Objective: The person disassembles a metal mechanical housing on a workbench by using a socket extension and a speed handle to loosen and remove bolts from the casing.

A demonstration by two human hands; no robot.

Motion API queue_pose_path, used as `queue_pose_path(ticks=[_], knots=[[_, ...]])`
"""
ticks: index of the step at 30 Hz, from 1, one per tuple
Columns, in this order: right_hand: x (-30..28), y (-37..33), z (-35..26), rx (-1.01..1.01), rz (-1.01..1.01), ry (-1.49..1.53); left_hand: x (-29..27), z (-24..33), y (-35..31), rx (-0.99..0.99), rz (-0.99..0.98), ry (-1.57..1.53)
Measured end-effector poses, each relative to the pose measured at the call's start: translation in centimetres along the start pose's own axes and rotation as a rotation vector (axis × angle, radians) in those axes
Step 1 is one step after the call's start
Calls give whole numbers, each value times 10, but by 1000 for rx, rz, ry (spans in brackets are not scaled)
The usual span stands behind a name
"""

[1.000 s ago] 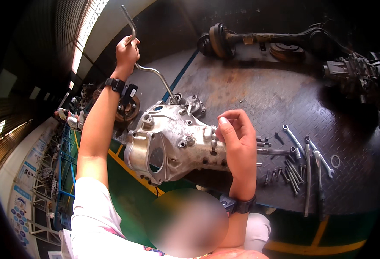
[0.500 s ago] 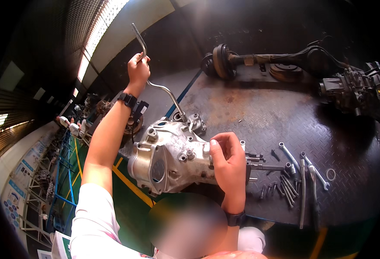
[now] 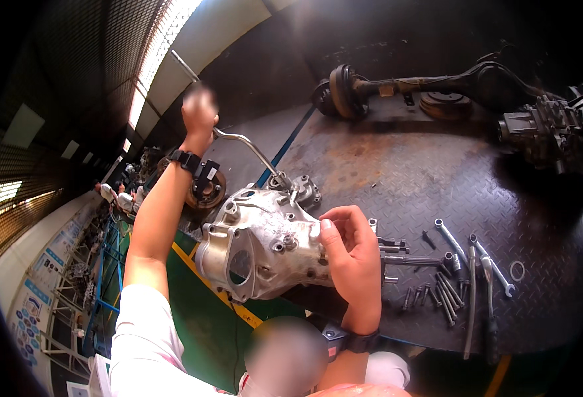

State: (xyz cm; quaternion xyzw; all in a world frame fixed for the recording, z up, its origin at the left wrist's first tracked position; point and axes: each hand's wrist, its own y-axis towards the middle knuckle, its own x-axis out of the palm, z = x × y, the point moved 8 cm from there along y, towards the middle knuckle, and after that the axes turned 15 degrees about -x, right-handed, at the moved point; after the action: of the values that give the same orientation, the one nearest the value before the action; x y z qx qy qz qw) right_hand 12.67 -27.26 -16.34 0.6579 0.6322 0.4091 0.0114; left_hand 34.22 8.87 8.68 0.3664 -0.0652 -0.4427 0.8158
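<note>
My left hand (image 3: 200,114), its fingers partly blurred, is closed round the crank of a speed brace (image 3: 252,147). This bent steel rod slants down to the far side of an aluminium gearbox housing (image 3: 258,228), where its lower end meets a bolt area that I cannot make out clearly. The brace's straight upper end points up and left. On the housing's right side lies my right hand (image 3: 352,255), with curled fingers and the thumb gripping its edge. Shafts (image 3: 410,261) stick out of the housing to the right of that hand.
Right of the housing lie several bolts (image 3: 448,301), a combination wrench (image 3: 493,268), a long bar (image 3: 471,304), a ratchet handle (image 3: 490,311) and a ring (image 3: 517,270). An axle (image 3: 424,85) and another gearbox (image 3: 548,132) occupy the back of the dark metal tabletop (image 3: 404,159).
My left hand has swung left and slightly down with the brace, whose upper end now leans further left. The right hand keeps its place on the housing. The view has shifted slightly.
</note>
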Motion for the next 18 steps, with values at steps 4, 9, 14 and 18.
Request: queue_pose_path(ticks=[4,9,14,18], knots=[[-1,-3,1,-9,0,-15,5,0,-8,140,-10,59],[-4,-6,2,-10,-6,-10,35,20,-48,-260,-202,-200],[0,-4,-1,-7,-28,-64,57,27,-61,-527,-486,-239],[7,-6,0,-3,-75,-69,61,36,-72,-810,-795,-362]])
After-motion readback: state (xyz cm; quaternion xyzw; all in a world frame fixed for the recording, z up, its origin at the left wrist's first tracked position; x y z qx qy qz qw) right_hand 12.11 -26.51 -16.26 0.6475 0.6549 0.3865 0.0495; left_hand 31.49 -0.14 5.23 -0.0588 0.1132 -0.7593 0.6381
